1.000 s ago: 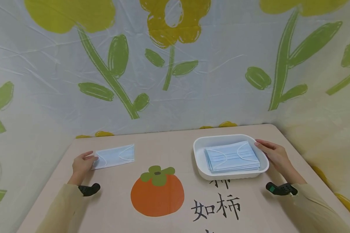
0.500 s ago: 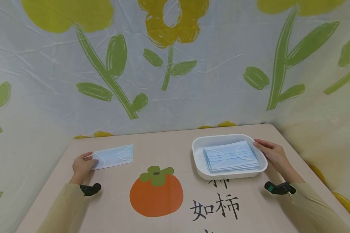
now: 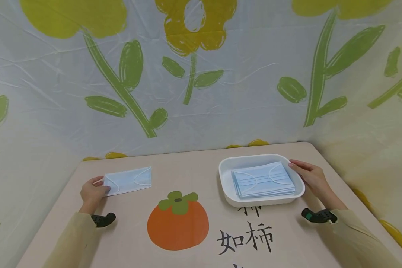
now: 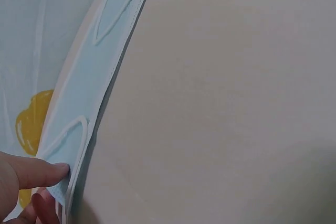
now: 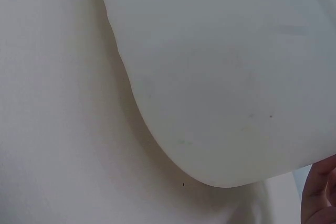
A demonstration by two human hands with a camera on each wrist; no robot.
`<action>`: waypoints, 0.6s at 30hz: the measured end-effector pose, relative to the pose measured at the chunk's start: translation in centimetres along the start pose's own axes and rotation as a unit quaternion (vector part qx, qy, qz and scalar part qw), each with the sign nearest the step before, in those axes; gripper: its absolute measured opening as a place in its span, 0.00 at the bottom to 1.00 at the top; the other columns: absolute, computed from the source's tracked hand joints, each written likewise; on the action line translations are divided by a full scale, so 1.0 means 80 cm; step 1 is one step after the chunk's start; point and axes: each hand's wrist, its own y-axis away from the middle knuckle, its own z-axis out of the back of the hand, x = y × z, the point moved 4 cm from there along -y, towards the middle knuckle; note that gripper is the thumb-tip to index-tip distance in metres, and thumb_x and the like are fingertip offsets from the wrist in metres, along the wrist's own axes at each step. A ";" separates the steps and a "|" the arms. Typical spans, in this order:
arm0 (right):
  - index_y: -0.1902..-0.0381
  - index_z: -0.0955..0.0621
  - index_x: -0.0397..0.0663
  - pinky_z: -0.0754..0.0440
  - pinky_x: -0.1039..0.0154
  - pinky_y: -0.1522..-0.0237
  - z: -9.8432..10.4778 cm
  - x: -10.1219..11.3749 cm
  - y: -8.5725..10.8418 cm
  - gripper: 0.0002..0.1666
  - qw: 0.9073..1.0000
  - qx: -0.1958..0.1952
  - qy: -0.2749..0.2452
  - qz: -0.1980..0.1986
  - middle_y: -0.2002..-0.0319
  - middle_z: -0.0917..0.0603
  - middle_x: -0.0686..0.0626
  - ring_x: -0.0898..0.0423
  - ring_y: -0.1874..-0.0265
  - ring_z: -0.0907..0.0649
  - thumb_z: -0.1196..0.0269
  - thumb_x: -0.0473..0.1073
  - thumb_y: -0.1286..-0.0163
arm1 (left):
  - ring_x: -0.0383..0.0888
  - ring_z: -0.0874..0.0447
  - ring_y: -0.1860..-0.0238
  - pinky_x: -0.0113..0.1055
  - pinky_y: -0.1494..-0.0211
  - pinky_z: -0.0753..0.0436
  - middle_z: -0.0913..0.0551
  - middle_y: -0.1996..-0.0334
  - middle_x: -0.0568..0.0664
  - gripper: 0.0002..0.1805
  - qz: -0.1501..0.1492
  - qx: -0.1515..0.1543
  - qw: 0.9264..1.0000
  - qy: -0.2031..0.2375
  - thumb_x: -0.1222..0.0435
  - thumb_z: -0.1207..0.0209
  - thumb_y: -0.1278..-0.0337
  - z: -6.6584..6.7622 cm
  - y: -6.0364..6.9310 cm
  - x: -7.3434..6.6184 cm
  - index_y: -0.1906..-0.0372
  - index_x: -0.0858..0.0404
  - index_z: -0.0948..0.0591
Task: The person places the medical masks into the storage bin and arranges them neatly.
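A light blue face mask (image 3: 128,181) with white ear loops is at the left of the table, one end in my left hand (image 3: 93,191). In the left wrist view the thumb (image 4: 47,173) presses on top of the mask, with fingers beneath its end. At the right, a white plastic tray (image 3: 229,197) bears a stack of several similar masks (image 3: 264,180). My right hand (image 3: 311,176) holds the tray's right rim, thumb at the edge. The right wrist view is mostly filled by the tray's outside (image 5: 226,87), with the fingers partly seen at the lower right.
Beneath is a beige table covering (image 3: 187,167) printed with an orange persimmon (image 3: 178,226) and black characters (image 3: 246,238). Behind the table's far edge hangs a pale curtain (image 3: 241,100) with flowers.
The head view has shifted slightly, so everything lies a little further left in it. Both hands, the tray and the single mask keep nearly the same places.
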 end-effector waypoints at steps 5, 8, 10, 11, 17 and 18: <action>0.32 0.34 0.37 0.20 0.80 0.61 0.000 0.000 0.000 0.44 1.000 0.003 -0.006 0.006 0.60 0.28 0.71 0.79 0.65 0.24 0.41 0.62 0.34 | 0.66 0.31 0.37 0.55 0.32 0.33 0.28 0.40 0.71 0.32 -0.001 0.006 1.000 -0.001 0.72 0.41 0.43 0.001 0.001 0.004 0.33 0.72 0.35; 0.32 0.34 0.37 0.20 0.79 0.61 0.000 0.001 0.000 0.44 1.000 0.006 -0.011 0.010 0.63 0.29 0.74 0.80 0.67 0.24 0.40 0.62 0.35 | 0.66 0.30 0.38 0.55 0.33 0.32 0.28 0.41 0.71 0.31 -0.007 0.014 1.000 -0.011 0.70 0.42 0.41 0.001 -0.001 0.008 0.33 0.73 0.35; 0.32 0.34 0.38 0.20 0.79 0.61 0.000 0.001 0.000 0.44 1.000 0.006 -0.014 0.011 0.64 0.29 0.75 0.80 0.67 0.23 0.40 0.62 0.35 | 0.65 0.29 0.38 0.54 0.34 0.31 0.28 0.41 0.71 0.30 -0.010 0.024 0.999 -0.020 0.68 0.43 0.40 0.002 -0.001 0.009 0.34 0.73 0.33; 0.32 0.33 0.38 0.20 0.79 0.62 0.000 0.001 0.000 0.44 1.000 0.006 -0.016 0.011 0.65 0.28 0.75 0.80 0.67 0.23 0.40 0.62 0.35 | 0.65 0.29 0.38 0.54 0.34 0.30 0.28 0.40 0.70 0.29 -0.010 0.029 0.999 -0.024 0.67 0.43 0.39 0.002 -0.001 0.009 0.34 0.73 0.33; 0.32 0.32 0.38 0.20 0.79 0.62 0.001 0.000 0.000 0.43 1.000 0.004 -0.020 0.011 0.65 0.28 0.76 0.80 0.67 0.23 0.40 0.62 0.35 | 0.61 0.27 0.43 0.45 0.47 0.25 0.27 0.41 0.71 0.27 -0.021 0.044 0.998 -0.040 0.62 0.45 0.36 0.003 0.000 0.009 0.36 0.73 0.30; 0.32 0.32 0.38 0.20 0.79 0.62 0.001 0.000 0.000 0.43 1.000 0.004 -0.020 0.011 0.65 0.28 0.76 0.80 0.67 0.23 0.40 0.62 0.35 | 0.60 0.27 0.43 0.44 0.47 0.26 0.26 0.41 0.71 0.27 -0.024 0.045 0.998 -0.042 0.62 0.45 0.36 0.003 0.001 0.009 0.37 0.73 0.30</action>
